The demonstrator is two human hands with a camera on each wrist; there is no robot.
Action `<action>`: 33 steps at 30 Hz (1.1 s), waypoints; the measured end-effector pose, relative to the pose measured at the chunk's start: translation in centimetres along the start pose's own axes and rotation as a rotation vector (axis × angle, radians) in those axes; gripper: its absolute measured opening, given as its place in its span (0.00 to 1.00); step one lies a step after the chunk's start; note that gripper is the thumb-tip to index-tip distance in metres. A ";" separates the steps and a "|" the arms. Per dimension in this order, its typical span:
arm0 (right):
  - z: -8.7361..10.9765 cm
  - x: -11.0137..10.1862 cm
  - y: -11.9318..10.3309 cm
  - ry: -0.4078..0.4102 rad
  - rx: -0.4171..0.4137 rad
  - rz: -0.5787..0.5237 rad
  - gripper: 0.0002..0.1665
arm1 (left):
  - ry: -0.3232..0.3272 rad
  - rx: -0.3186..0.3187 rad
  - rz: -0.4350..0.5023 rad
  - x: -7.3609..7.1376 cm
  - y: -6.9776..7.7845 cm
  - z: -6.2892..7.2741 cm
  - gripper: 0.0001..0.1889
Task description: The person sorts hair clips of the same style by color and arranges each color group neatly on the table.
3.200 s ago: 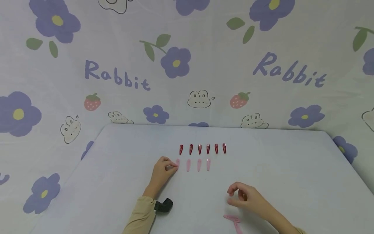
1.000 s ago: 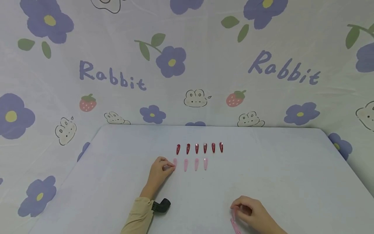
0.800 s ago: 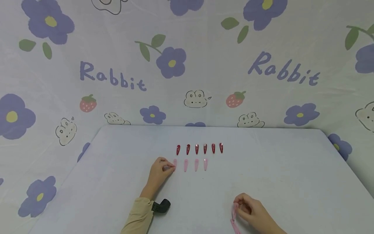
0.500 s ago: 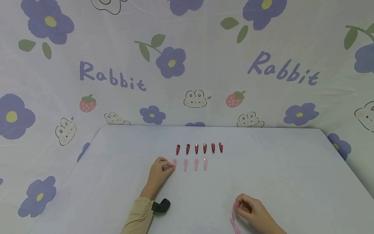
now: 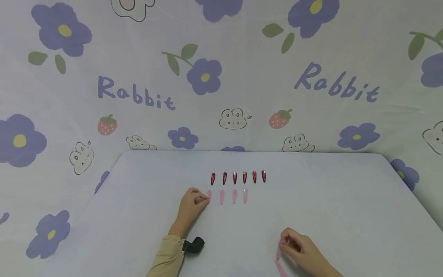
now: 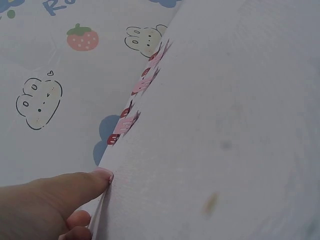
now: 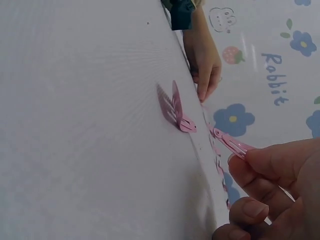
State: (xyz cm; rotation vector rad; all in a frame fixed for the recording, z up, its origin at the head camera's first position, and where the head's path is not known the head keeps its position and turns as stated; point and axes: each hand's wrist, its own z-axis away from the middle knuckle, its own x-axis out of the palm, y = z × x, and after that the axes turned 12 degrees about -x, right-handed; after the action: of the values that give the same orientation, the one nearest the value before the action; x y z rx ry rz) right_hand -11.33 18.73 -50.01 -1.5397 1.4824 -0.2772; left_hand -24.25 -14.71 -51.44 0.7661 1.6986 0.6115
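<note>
My left hand pinches the leftmost clip of a row of pink snap hair clips with thumb and index finger. In the left wrist view, a bit of that pink clip shows at the fingertip. Nearer the front, my right hand holds another pink hair clip between thumb and index finger, its rounded end pointing away from the fingers. Just beyond it in the right wrist view, loose pink hair clips lie on the table, one tipped up on the other.
Behind the pink row runs a row of several dark red hair clips, evenly spaced. The white table ends at a patterned cloth backdrop. A black wrist device sits on the left sleeve.
My right hand, empty above the loose pink clips 3.2 seconds ago, came down, took one and now holds it slightly further right. My left hand stays at the leftmost pink clip.
</note>
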 end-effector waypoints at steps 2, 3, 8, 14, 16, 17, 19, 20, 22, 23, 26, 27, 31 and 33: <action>-0.2 -0.1 -0.2 -0.012 0.007 0.004 0.11 | 0.004 0.001 -0.005 0.1 -0.1 0.1 0.03; -0.4 -0.2 -0.2 -0.016 0.013 0.004 0.11 | 0.007 0.004 -0.007 0.2 -0.2 0.1 0.03; -1.0 -0.4 0.1 -0.050 0.040 0.026 0.08 | 0.012 0.010 -0.007 0.2 -0.3 0.0 0.03; -2.3 -0.8 0.1 -0.106 0.179 0.091 0.03 | 0.020 0.018 0.006 0.1 -0.2 0.1 0.03; -2.9 -1.2 -0.1 -0.121 0.202 0.104 0.04 | 0.020 0.023 0.006 0.1 -0.2 0.0 0.03; -3.3 -1.3 -0.2 -0.128 0.210 0.113 0.04 | 0.018 0.027 0.005 0.1 -0.2 0.0 0.03; -4.0 -1.6 -0.2 -0.141 0.212 0.134 0.05 | 0.013 0.033 0.004 0.1 -0.2 0.0 0.03; -4.3 -1.7 -0.1 -0.148 0.212 0.147 0.05 | 0.013 0.033 0.000 0.1 -0.3 0.0 0.03; -5.1 -1.7 0.0 -0.167 0.219 0.171 0.05 | 0.017 0.039 -0.003 0.0 -0.2 -0.1 0.03; -5.5 -1.6 0.1 -0.176 0.218 0.182 0.05 | 0.020 0.037 -0.007 -0.1 -0.2 -0.1 0.03; -6.6 -1.4 0.5 -0.182 0.219 0.219 0.05 | 0.023 0.028 -0.007 -0.2 -0.1 -0.1 0.04; -7.0 -1.4 0.6 -0.177 0.219 0.224 0.05 | 0.021 0.027 -0.005 -0.2 -0.1 -0.1 0.04; -8.1 -1.5 1.5 -0.131 0.225 0.247 0.06 | 0.007 0.034 -0.007 -0.1 0.0 -0.1 0.04; -8.7 -1.6 2.2 -0.111 0.235 0.240 0.06 | 0.009 0.030 -0.004 -0.1 -0.1 -0.1 0.04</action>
State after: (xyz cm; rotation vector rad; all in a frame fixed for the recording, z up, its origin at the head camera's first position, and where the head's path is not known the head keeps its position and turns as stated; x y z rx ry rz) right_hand -19.34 16.50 -46.36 -1.1605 1.4733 -0.2122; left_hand -24.33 -14.82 -51.42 0.7819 1.7209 0.5885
